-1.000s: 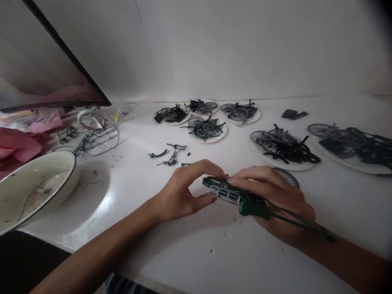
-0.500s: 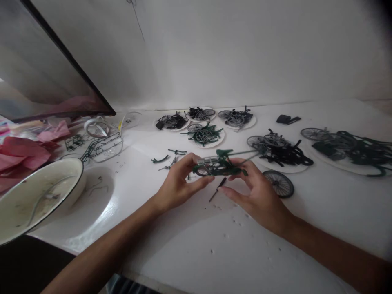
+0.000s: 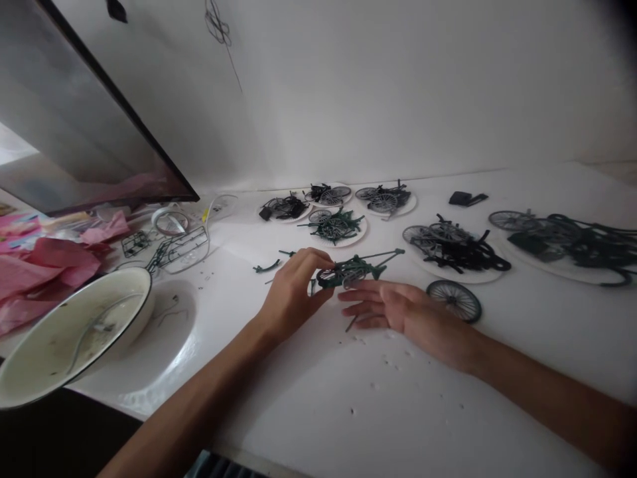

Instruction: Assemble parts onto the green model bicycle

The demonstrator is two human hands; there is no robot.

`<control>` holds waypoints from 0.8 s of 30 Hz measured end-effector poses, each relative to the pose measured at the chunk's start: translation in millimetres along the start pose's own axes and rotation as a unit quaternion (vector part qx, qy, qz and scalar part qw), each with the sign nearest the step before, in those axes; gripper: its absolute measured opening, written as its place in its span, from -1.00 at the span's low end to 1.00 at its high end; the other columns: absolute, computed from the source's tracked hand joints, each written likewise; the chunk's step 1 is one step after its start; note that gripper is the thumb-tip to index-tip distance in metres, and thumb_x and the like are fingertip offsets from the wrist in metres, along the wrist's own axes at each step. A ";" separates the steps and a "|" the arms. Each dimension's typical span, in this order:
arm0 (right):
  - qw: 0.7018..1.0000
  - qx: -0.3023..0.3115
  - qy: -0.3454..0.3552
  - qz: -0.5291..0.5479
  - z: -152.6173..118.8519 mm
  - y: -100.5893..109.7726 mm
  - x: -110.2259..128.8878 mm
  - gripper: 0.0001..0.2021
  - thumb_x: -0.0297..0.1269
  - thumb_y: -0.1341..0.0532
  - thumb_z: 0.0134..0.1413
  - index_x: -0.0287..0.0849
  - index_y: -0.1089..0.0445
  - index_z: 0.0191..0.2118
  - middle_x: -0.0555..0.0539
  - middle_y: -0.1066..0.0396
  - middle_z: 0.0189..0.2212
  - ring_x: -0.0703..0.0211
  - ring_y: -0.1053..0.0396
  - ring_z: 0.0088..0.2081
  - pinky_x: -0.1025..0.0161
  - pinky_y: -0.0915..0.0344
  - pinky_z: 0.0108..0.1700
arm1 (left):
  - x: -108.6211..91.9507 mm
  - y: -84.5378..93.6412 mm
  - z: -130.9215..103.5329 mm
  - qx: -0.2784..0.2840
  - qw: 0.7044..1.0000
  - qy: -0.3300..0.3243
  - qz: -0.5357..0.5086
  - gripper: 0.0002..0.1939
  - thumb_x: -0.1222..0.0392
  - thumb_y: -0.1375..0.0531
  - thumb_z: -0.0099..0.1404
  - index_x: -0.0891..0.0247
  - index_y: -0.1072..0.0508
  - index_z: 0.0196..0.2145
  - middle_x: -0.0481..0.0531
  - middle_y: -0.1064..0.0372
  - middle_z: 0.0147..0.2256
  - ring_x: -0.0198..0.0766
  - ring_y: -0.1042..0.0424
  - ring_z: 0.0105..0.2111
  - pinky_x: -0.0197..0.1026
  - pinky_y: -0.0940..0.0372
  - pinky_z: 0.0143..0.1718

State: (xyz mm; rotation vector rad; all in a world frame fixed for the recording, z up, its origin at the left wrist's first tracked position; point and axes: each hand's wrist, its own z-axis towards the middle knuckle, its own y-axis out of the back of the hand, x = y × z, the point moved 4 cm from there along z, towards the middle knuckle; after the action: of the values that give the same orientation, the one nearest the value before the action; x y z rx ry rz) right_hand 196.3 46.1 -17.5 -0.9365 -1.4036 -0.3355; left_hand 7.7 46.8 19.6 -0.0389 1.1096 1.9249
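Observation:
My left hand [image 3: 293, 292] pinches the rear end of a small dark green model bicycle [image 3: 355, 271], held over the white table. Its long thin front part points up to the right. My right hand [image 3: 413, 315] lies along the underside of the model bicycle with its fingers stretched out and holding nothing; whether the fingertips touch it I cannot tell. From under these fingers pokes the thin shaft of a tool [image 3: 351, 323]. A loose black spoked wheel [image 3: 454, 301] rests right of my right hand. Small green parts [image 3: 267, 266] lie beyond my left hand.
Several white plates with model bicycle parts stand at the back, one with green parts [image 3: 337, 226]. Another plate [image 3: 478, 273] is at the right. An enamel basin [image 3: 144, 292], pink paper [image 3: 60, 262] and a dark-framed screen [image 3: 169, 174] occupy the left. Small crumbs dot the table.
My right hand has let go of the model bicycle and straightened its fingers beneath it. The bicycle has turned in my left hand. The view has shifted slightly.

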 end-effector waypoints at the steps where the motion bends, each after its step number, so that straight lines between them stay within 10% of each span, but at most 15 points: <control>1: 1.000 0.004 0.003 0.020 1.0 0.8 -0.1 -0.55 0.03 -0.13 0.28 -0.19 -0.41 0.09 -0.26 -0.40 0.10 -0.06 -0.42 0.07 -0.08 -0.34 0.12 | -2.7 -1.4 -0.2 0.011 0.999 -0.022 0.023 -0.78 0.35 -0.21 0.29 0.25 -0.31 -0.12 0.13 -0.38 -0.10 -0.17 -0.39 -0.11 -0.10 -0.35 -0.15; 11: 0.993 -0.009 0.029 0.114 3.6 1.2 3.2 -0.66 -0.04 -0.10 0.26 -0.14 -0.49 -0.11 -0.16 -0.52 -0.09 -0.01 -0.47 -0.03 -0.04 -0.38 0.05 | -17.8 -11.9 -2.1 0.025 0.990 -0.100 0.093 -0.72 0.43 -0.14 0.35 0.23 -0.31 -0.02 0.13 -0.41 -0.04 -0.15 -0.37 -0.08 -0.06 -0.31 -0.10; 18: 0.983 -0.166 0.044 0.071 2.3 10.1 0.5 -0.79 -0.20 -0.35 0.09 -0.17 -0.49 -0.18 -0.12 -0.54 -0.14 0.03 -0.49 -0.09 0.03 -0.43 0.02 | -32.4 -10.1 -0.1 0.149 0.980 -0.127 0.038 -0.58 0.50 -0.05 0.33 0.24 -0.30 0.09 0.14 -0.34 0.11 -0.13 -0.29 0.13 0.04 -0.23 0.12; 24: 0.975 -0.211 0.021 0.060 0.8 15.4 -5.6 -0.79 -0.20 -0.40 0.02 -0.13 -0.52 -0.22 -0.08 -0.54 -0.14 0.10 -0.46 -0.07 0.14 -0.38 0.07 | -19.7 18.9 6.7 0.050 0.995 -0.082 0.028 -0.62 0.53 -0.08 0.26 0.24 -0.38 -0.02 0.14 -0.36 0.04 -0.14 -0.34 0.07 0.00 -0.30 0.06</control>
State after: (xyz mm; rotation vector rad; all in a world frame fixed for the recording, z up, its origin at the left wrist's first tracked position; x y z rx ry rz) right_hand 205.5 54.4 -28.2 -1.3467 -1.2518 -0.5735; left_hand 8.8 34.3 44.8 0.2032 1.1037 1.8819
